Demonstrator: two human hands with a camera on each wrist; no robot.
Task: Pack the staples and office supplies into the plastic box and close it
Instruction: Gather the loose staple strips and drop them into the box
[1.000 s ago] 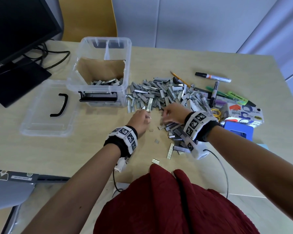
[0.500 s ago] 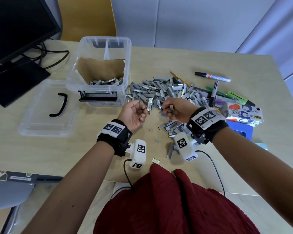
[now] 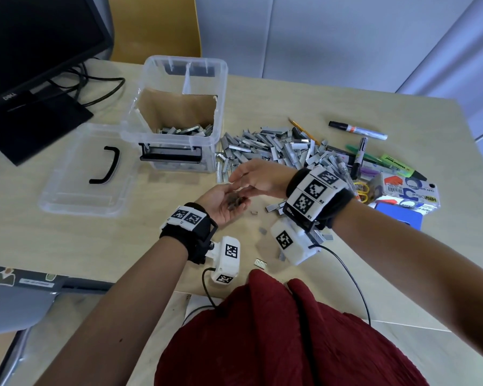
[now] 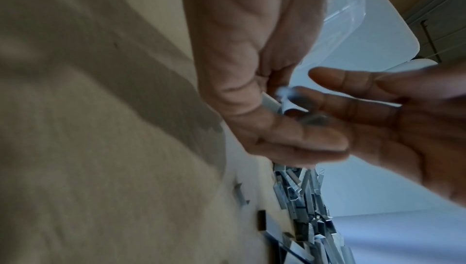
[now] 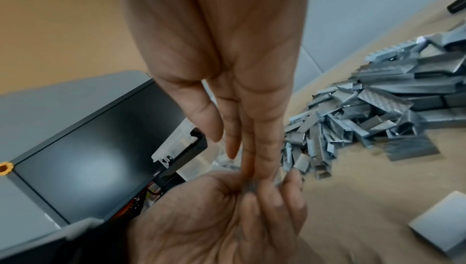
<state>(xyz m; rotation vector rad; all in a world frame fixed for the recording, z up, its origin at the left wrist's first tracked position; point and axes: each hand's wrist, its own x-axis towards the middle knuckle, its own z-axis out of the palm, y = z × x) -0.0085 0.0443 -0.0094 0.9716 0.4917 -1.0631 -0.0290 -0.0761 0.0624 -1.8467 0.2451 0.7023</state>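
My left hand [image 3: 222,200] is turned palm up above the table, its fingers curled round a few grey staples [image 3: 234,203]. My right hand [image 3: 243,178] hovers just over it, fingers straight, their tips touching the staples in the left palm; the left wrist view shows these staples [image 4: 272,104] between both hands. The big staple pile [image 3: 276,151] lies behind the hands. The clear plastic box [image 3: 221,87] stands left of the pile, holding a cardboard insert and some staples. Its lid [image 3: 67,196] lies flat left of the box.
Markers [image 3: 357,130], a highlighter [image 3: 399,169], a tape box [image 3: 407,190] and a blue object [image 3: 399,215] lie right of the pile. A monitor [image 3: 25,51] with cables stands far left. Loose staple strips [image 3: 260,263] lie near the front edge.
Both hands rose from the pile's near edge. The left hand turned palm up holding staples, and the right hand opened its fingers over that palm.
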